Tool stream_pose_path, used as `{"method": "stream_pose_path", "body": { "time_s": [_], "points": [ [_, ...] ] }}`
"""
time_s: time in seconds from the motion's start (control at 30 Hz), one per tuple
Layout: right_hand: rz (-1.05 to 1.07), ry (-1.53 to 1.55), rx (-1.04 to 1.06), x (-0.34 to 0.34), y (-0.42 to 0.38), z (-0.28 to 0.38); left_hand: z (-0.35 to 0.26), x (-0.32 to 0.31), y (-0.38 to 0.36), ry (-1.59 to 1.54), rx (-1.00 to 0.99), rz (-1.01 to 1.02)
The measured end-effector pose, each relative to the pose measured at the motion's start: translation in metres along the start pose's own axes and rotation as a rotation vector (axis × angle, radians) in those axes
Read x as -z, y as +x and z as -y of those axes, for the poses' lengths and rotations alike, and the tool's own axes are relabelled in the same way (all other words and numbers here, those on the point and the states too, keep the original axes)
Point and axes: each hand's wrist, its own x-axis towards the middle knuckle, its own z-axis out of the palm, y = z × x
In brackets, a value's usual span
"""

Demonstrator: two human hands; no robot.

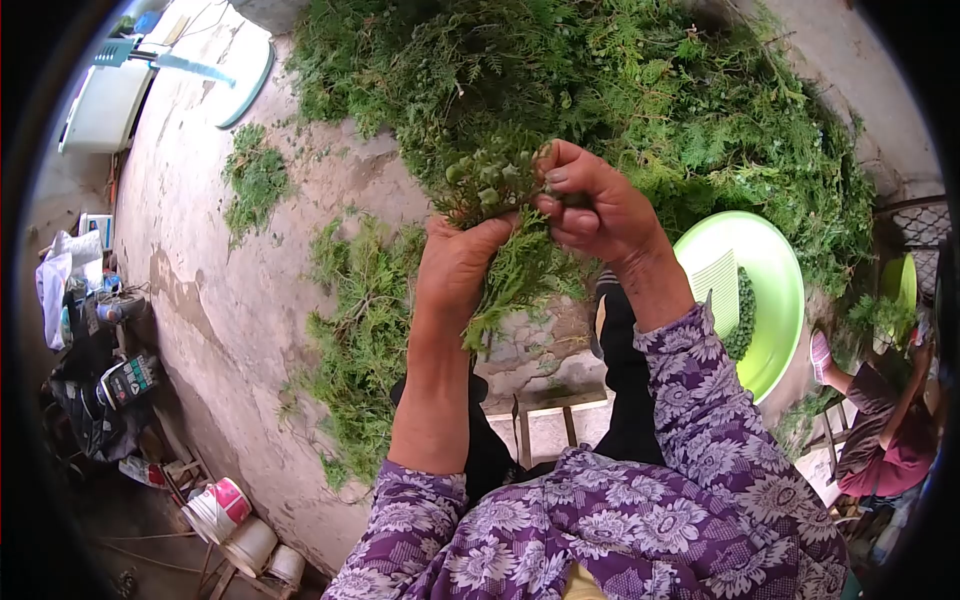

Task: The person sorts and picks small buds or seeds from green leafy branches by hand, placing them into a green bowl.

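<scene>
My left hand [455,265] is closed round an evergreen sprig [520,270] with flat, scaly leaves, like cypress or arborvitae. Plump green cones [485,185] cluster at its top, just above my left thumb. Right beside these cones, my right hand [595,205] is closed in a pinch, its fingers curled; what lies between the fingertips is hidden. To the right stands a light-green basin [775,255] with small green cones [742,320] gathered inside. A ribbed, pale-green piece [712,285] lies across the basin's left side.
A large heap of cut evergreen branches [700,120] spreads ahead. Smaller branches [360,340] lie on the concrete floor [210,260] at left. Buckets [218,510] and bags stand along the left edge. Another person [885,430] sits at far right, near a second green basin [900,285].
</scene>
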Motion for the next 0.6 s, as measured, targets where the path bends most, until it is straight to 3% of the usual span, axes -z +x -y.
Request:
{"method": "stream_pose_path", "body": {
  "time_s": [0.1, 0.2, 0.27, 0.4, 0.5, 0.6],
  "points": [
    [0.114, 0.213, -0.03, 0.002, 0.001, 0.0, 0.003, 0.004, 0.001, -0.111, 0.068, -0.005],
    [0.103, 0.352, -0.079, 0.007, 0.003, 0.0, 0.005, 0.004, 0.001, -0.08, -0.042, -0.02],
    [0.2, 0.425, -0.065, 0.011, 0.004, 0.001, 0.004, 0.007, 0.003, 0.067, -0.089, -0.176],
    [0.182, 0.349, 0.014, 0.005, 0.002, 0.004, 0.006, 0.016, 0.007, 0.099, -0.103, -0.248],
    [0.029, 0.244, 0.06, 0.0, 0.001, 0.008, 0.005, 0.007, 0.007, 0.142, -0.114, -0.291],
    [0.054, 0.139, 0.162, -0.005, 0.0, 0.009, 0.011, 0.006, 0.007, 0.116, -0.162, -0.209]
  ]
}}
